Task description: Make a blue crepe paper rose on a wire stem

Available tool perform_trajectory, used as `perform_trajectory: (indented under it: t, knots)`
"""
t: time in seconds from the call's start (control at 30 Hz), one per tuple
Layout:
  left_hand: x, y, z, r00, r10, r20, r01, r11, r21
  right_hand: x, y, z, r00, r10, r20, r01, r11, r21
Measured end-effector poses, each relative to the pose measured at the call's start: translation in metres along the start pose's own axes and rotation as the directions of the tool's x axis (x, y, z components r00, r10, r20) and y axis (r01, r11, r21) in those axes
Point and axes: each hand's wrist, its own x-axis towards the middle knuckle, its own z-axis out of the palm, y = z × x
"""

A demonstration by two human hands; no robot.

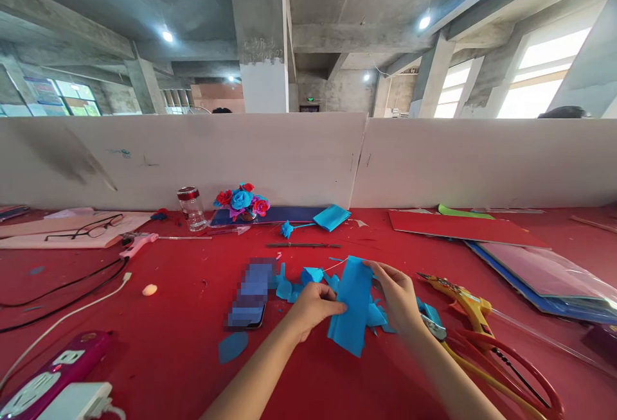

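Holding one blue paper sheet (353, 318) above the counter (168, 356), toward the near edge, the left hand (311, 312) pinched its left side between its fingers and the right hand (398, 291) its upper right corner likewise. Blue scraps (284, 288), too jumbled to count, lay behind it, one phone (248, 295) left, one glue gun (466, 301) right. One jar (193, 216) and one bouquet (242, 200) stood near the far edge.

Eyeglasses (83, 232) lie on pale sheets (29, 240) at the left of the red worktop (164, 356), near a red-lidded clear jar (193, 211). A purple power strip (80, 354) and white adapter (72, 402) occupy the near left corner; a white partition (270, 157) stands behind.
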Motion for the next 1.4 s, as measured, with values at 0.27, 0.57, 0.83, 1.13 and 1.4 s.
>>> perform_trajectory:
  t: [0.27,0.57,0.83,1.13,1.4]
  knots:
    - [-0.005,0.005,0.003,0.998,-0.022,0.064,0.032,0.986,-0.163,0.000,-0.005,0.003,0.987,0.093,0.132,-0.112,0.983,0.145]
    - [0.006,0.000,-0.002,0.975,0.157,-0.158,-0.162,0.987,-0.015,-0.015,0.001,0.016,0.888,0.154,0.433,-0.058,0.972,-0.227]
    - [0.007,0.006,-0.005,0.969,0.152,-0.196,-0.151,0.988,0.017,-0.010,0.008,0.014,0.932,0.038,0.360,0.109,0.919,-0.380]
    - [0.015,0.009,-0.027,0.861,0.358,-0.360,-0.262,0.921,0.289,-0.001,0.007,-0.001,0.966,-0.172,0.192,0.253,0.768,-0.588]
    - [0.031,0.009,-0.015,0.875,0.479,-0.073,-0.107,0.339,0.935,0.008,0.008,-0.011,0.955,-0.232,0.186,0.296,0.668,-0.682]
